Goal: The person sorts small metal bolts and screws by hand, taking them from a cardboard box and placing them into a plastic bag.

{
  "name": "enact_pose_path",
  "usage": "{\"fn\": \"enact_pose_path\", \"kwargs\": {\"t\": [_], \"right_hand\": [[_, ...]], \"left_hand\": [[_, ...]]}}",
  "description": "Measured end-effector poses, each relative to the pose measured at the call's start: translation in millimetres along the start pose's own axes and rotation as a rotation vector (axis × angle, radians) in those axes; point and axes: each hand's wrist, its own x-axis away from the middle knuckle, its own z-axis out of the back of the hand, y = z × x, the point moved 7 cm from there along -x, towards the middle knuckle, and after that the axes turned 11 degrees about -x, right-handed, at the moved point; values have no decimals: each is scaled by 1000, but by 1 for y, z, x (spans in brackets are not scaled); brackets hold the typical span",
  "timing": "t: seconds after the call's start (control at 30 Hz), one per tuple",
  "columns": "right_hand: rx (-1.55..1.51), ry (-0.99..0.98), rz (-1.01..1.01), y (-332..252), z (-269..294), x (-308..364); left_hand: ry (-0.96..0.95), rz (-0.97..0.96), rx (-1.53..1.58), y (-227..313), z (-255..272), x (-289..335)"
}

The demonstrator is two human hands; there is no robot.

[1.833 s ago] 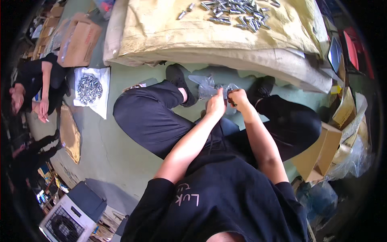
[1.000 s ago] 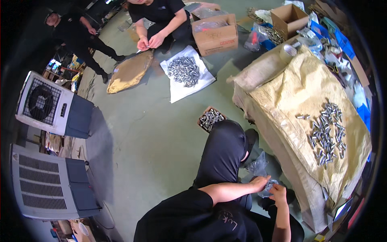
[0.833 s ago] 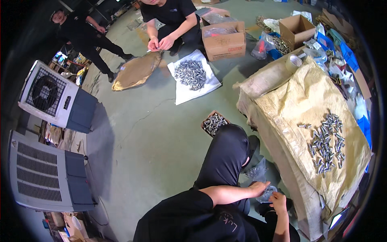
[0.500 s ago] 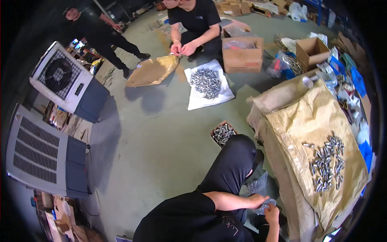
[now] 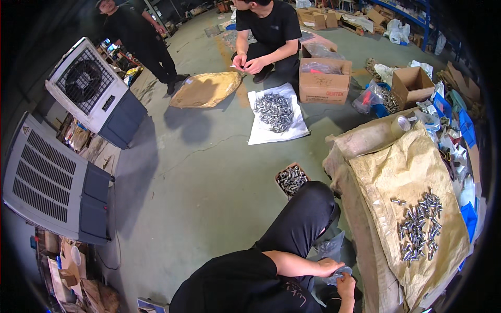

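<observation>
My left hand (image 5: 329,267) is closed on a crumpled clear plastic bag (image 5: 339,272), low in the picture beside my bent knee. My right hand (image 5: 345,286) grips the same bag from the near side, fingers pinched together. What the bag contains cannot be made out. Another clear plastic bag (image 5: 331,246) lies just beyond my hands. Right of them, small shiny metal bolt-like parts (image 5: 420,225) are spread on a tan woven sack (image 5: 383,172) over a covered bench. A small box of similar metal parts (image 5: 291,179) stands on the floor past my knee.
A co-worker (image 5: 269,31) squats beyond a white sack (image 5: 257,134) heaped with metal parts. Another person (image 5: 133,39) stands far left. Cardboard boxes (image 5: 324,86) sit at the back. Two air coolers (image 5: 83,83) stand left, a cable trailing on the floor. Blue bins (image 5: 468,219) line the right.
The view has shifted slightly, so the surroundings sit a little differently. Both my hands stay on the plastic bag, with the bag slightly lower. The standing person's raised arm and stance changed little.
</observation>
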Motion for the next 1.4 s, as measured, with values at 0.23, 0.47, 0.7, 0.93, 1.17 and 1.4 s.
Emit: {"fn": "enact_pose_path", "kwargs": {"t": [0.23, 0.47, 0.7, 0.93, 1.17, 1.4], "right_hand": [[160, 53, 119, -29, 4, 20], [99, -12, -149, -62, 36, 0], [244, 6, 37, -75, 34, 25], [200, 117, 140, -94, 51, 33], [153, -46, 74, -95, 45, 32], [100, -8, 112, -97, 52, 27]], "left_hand": [[-19, 58, 73, 13, 6, 6], [394, 75, 312, 9, 81, -19], [504, -211, 302, 73, 155, -99], [725, -145, -396, 38, 229, -189], [445, 24, -371, 15, 226, -252], [210, -259, -184, 69, 198, -282]]}}
